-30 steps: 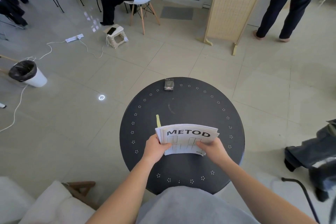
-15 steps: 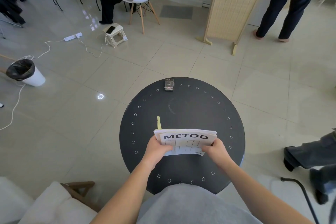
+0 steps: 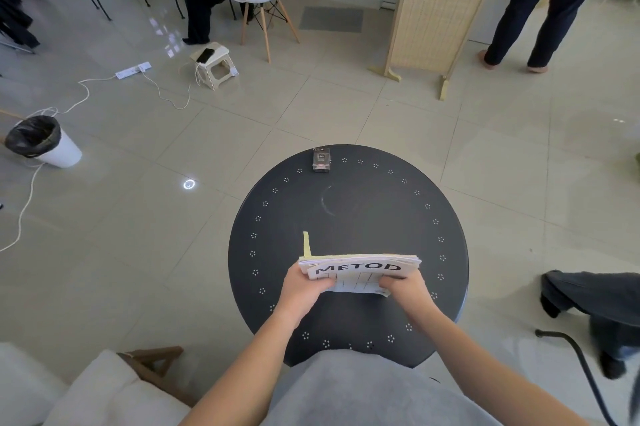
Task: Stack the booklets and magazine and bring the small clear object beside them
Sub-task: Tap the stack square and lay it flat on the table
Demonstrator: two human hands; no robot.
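Both hands, left hand and right hand, clamp the paper stack at lower centre; tap edges square on the table before releasing.

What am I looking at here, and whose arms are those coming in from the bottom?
There is no machine here. The picture comes from a wide-angle camera worn on a person's head, looking forward and down, so the arms are that person's own. The left hand and right hand grip a stack of booklets from either side; the top cover reads METOD, and a yellow strip sticks out at its far left corner. Below is a round black table. A small clear object stands at its far edge, well apart from the stack. Other people's legs, chairs and a bin are just the room behind.
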